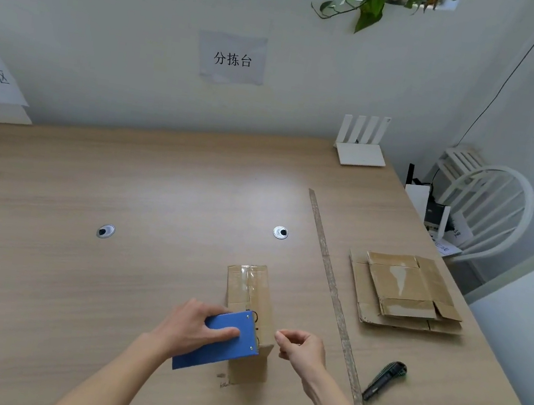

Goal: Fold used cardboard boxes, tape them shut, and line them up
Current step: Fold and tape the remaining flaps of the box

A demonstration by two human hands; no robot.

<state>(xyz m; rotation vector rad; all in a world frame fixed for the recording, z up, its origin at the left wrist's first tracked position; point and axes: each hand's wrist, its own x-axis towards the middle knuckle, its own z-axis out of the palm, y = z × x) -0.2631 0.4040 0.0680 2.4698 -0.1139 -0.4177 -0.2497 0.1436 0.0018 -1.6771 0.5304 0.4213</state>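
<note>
Now w/ our left hand (196,330) gripping the blue tape dispenser (220,342) on the box (250,307) and our right hand (301,348) pinching what looks like the tape end beside it, we should pull taut & press flat along the seam.

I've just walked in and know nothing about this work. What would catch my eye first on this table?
Near the front edge, the left hand grips a bright blue tape dispenser against a small cardboard box, while the right hand pinches its fingers together just beside it. To the right, past a long strip of tape stuck along the table, lie flattened cardboard boxes and a dark utility knife.
</note>
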